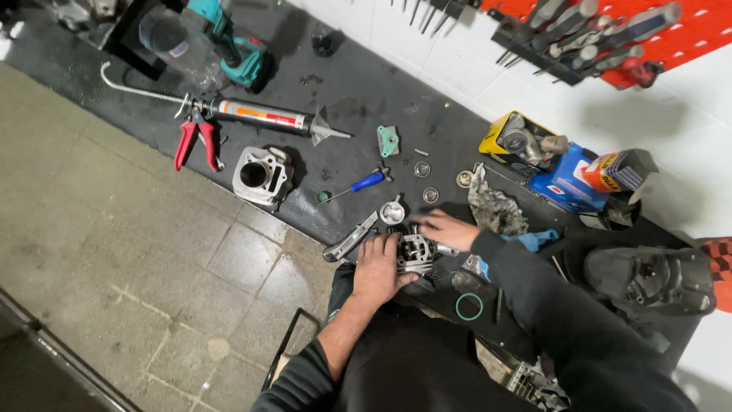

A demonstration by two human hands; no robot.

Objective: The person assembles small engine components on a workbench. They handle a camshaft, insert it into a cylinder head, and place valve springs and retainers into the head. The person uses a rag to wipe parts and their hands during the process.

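My left hand (379, 268) lay over the metal engine head (415, 252) at the bench's near edge, fingers curled against its side. My right hand (446, 228) rested on its far side, fingers spread flat. A piston (392, 212) and utility knife (350, 239) sat just beside it.

— Which packages can you see on your bench?

— At the right of the frame, a blue box (566, 181) with a small orange-and-purple carton (616, 171) lying on it. Just left of them, an open yellow-and-black box (494, 140).

— Any labels?

— An orange-and-white one on the sealant tube (263, 116), upper left.
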